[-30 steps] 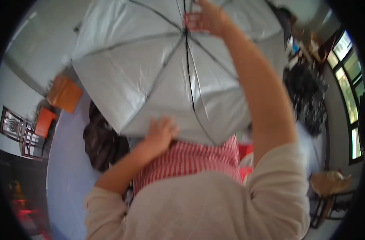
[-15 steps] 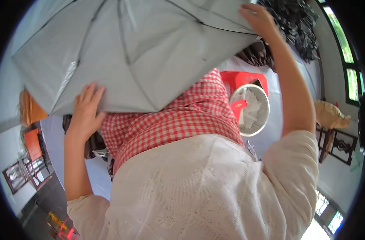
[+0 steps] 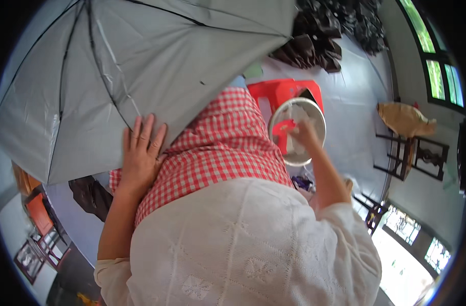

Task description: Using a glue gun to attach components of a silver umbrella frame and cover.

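Note:
A grey umbrella point(image 3: 156, 61) lies opened out over my lap, its dark ribs showing on the side toward me. My left hand point(image 3: 142, 153) rests flat on the cloth near the lower edge, fingers spread. On the right, my right hand point(image 3: 305, 133) is over a pale round bin point(image 3: 323, 130), blurred by motion. Its fingertips are at a flat red piece point(image 3: 283, 126) by the bin's near-left rim; whether they grip it I cannot tell. Whitish scraps point(image 3: 296, 145) lie inside the bin.
A red plastic stool point(image 3: 273, 89) stands beside the bin. Black bundled cloth point(image 3: 314, 51) lies at the far right, and a dark piece point(image 3: 90, 196) lies left of my lap. A red-checked cloth point(image 3: 228, 148) covers my lap. Wooden chairs point(image 3: 411, 153) stand farther right.
My right hand has left the umbrella's far right edge and come down to the bin. The umbrella appears farther left in view. My left hand remains on its cloth.

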A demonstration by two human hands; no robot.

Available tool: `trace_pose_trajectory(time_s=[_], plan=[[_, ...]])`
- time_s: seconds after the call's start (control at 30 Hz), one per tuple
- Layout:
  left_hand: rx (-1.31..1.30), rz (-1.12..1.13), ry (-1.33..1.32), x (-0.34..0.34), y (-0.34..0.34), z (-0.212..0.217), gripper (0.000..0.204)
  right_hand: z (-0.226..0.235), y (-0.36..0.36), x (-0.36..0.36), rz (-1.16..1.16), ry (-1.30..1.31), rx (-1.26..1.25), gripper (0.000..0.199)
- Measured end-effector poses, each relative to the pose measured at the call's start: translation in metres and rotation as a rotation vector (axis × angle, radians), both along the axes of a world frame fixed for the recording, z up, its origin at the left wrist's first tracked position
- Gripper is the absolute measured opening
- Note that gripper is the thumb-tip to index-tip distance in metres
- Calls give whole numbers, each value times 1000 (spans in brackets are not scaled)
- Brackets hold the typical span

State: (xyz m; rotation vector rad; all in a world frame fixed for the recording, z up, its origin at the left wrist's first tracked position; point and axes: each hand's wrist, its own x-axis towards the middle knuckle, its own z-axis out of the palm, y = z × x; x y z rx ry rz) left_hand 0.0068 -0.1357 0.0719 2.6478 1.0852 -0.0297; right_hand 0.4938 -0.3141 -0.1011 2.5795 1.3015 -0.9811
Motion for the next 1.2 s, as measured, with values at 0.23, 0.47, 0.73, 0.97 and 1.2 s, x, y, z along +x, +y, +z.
trace_pose_trajectory(time_s=[0.23, 0.47, 0.73, 0.97, 1.2], plan=[[-8, -1, -77, -6, -2, -2, 72, -7, -27, -76, -149, -302, 269, 64], [-184, 130, -107, -24, 6, 13, 77, 91, -19, -34, -680, 460, 399, 33], [31, 842, -680, -18, 52, -23, 73, 238, 170, -45, 189, 1424, 338, 52], [-13, 929, -860, 1, 113, -40, 51, 197, 354, -250, -7, 1509, 149, 26], [-465, 1055, -1037, 20, 143, -26, 29, 159, 361, -300, -227, 1645, 377, 26]])
